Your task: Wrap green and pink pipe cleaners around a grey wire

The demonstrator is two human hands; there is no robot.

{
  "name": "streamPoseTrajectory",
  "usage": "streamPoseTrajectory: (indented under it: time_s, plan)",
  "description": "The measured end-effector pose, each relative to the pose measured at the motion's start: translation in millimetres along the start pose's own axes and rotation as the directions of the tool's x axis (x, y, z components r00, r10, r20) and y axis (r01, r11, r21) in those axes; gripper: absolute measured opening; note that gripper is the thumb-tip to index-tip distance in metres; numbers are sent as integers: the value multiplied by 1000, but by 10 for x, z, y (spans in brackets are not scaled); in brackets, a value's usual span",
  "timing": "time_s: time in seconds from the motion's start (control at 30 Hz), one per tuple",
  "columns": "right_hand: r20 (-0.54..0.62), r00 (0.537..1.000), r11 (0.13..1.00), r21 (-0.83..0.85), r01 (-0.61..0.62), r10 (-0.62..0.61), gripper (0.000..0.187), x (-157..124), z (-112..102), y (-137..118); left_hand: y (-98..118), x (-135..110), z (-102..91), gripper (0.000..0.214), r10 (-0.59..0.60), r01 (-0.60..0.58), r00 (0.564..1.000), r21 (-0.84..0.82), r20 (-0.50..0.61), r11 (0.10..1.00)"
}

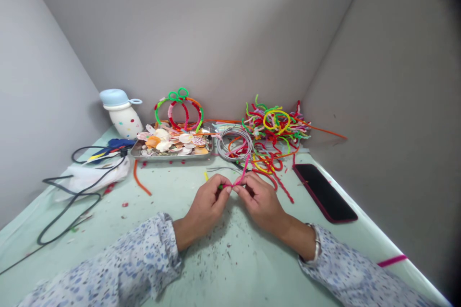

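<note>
My left hand (210, 199) and my right hand (260, 200) meet over the middle of the table, fingertips almost touching. Both pinch a bright pink pipe cleaner (246, 167), whose free end sticks up between them. A bit of green shows at the left fingertips, and a yellow tip (206, 176) pokes out above that hand; whether these join the pink piece I cannot tell. Just beyond my hands lie a coil of grey wire (235, 157) and loose red and orange pipe cleaners (286, 191).
A metal tray (173, 157) of seashells stands at the back, with pipe-cleaner rings (156, 114) above it. Left are a white bottle (126, 122), a black cable (72, 196) and a plastic bag (86, 177). Right are a heaped pile of pipe cleaners (276, 122) and a phone (326, 193).
</note>
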State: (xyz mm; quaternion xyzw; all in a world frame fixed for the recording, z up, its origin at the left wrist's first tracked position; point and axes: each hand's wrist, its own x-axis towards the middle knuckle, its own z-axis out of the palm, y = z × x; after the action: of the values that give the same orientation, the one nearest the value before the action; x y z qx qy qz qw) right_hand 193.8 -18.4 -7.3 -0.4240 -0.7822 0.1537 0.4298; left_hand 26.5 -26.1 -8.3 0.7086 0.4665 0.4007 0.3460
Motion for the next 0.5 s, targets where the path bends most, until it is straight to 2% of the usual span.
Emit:
streamPoseTrajectory:
  time_s: [0.23, 0.5]
  plan:
    - [72, 985, 980, 111, -165, 158, 17, -17, 22, 16, -5, -4, -14, 16, -2, 2, 1000, 3, 14, 1000]
    - [83, 986, 978, 139, -157, 146, 19, 0, 20, 18, -28, 7, -10, 16, 25, -25, 1000, 47, 16, 999]
